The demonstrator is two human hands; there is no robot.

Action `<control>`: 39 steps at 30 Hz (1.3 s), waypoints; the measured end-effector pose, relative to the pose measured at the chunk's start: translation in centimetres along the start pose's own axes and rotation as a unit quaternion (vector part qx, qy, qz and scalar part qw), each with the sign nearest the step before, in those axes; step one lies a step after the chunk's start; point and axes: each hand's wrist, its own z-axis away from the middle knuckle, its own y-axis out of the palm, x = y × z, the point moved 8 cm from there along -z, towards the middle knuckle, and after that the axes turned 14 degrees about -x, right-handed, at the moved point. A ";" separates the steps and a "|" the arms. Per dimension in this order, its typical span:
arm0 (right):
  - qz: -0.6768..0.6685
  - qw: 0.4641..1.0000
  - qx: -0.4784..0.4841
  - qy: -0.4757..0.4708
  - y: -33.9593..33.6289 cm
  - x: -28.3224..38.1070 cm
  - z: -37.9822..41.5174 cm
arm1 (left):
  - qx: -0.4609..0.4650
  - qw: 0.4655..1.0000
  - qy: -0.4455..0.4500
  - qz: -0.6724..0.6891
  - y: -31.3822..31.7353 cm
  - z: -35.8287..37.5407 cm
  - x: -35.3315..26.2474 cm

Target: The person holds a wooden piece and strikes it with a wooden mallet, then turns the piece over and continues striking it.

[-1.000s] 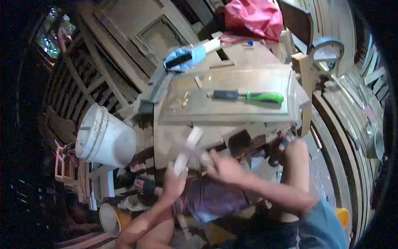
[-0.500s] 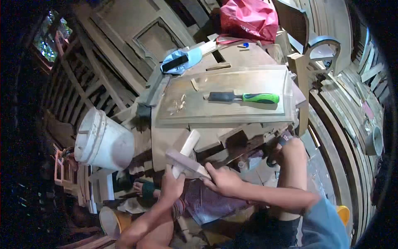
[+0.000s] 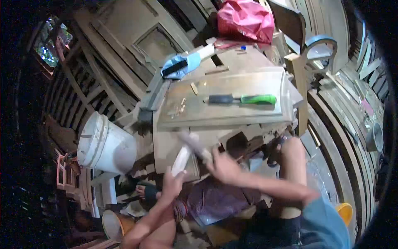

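My left hand is closed round the lower end of a pale, smooth wooden piece, which slants up and to the right. In my right hand is a flat sanding block with a grey-brown face, smeared by motion. The block crosses over the upper end of the wooden piece in this view. Beyond both hands lies a framed wooden panel. A chisel with a wide dark blade and a green handle rests on it, beside wood shavings.
A white bucket stands to the left. Behind the panel are a light blue cloth-like item and a pink plastic bag. An upright wooden post rises at the panel's right edge. Long boards curve along the right.
The sanding block has moved up and to the right across the wooden piece with my right hand. My left hand still grips the piece's lower end. The view has shifted slightly.
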 end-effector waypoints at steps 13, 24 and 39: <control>0.013 1.000 -0.004 -0.022 0.5 -1.4 0.1 | 0.116 0.889 -0.319 0.308 2.0 2.0 0.0; -0.023 0.998 -0.058 -0.011 0.0 -1.7 -1.0 | 0.181 0.798 -0.408 0.404 3.2 3.0 0.2; -0.019 0.998 -0.061 0.008 -1.5 -2.1 -2.5 | 0.098 0.940 -0.280 0.166 1.2 1.6 2.3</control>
